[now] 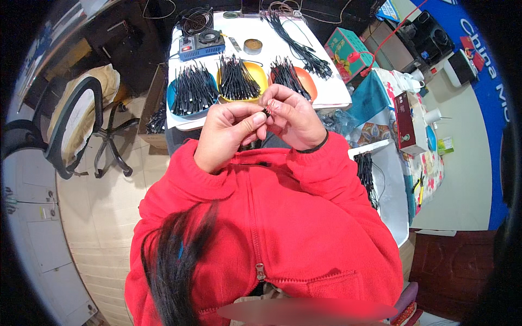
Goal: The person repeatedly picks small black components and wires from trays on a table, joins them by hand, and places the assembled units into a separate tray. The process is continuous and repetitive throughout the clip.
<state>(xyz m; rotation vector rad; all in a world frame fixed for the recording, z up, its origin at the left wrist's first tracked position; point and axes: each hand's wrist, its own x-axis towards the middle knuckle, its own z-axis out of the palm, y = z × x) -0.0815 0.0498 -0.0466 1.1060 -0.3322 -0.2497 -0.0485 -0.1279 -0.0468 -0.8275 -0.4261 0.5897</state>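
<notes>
Both hands meet in front of my chest, just short of the table's near edge. Thumb and fingertips of my left hand [227, 132] pinch a thin black cable [266, 112], of which only a short dark piece shows. My right hand [298, 118] has its fingers closed at the same spot, around the cable's end; fine wire tips seem to show there. Beyond the hands stand three trays of short black cables with bare wire ends: a blue tray [176, 111], a yellow tray [262, 70] and an orange tray [308, 81].
At the back of the white table [239, 27] stand a blue soldering station [201, 48], a round tin [252, 45] and a long cable bundle [304, 51]. A green box [345, 54] is at the right. A cardboard box [154, 117] and an office chair [81, 119] stand left.
</notes>
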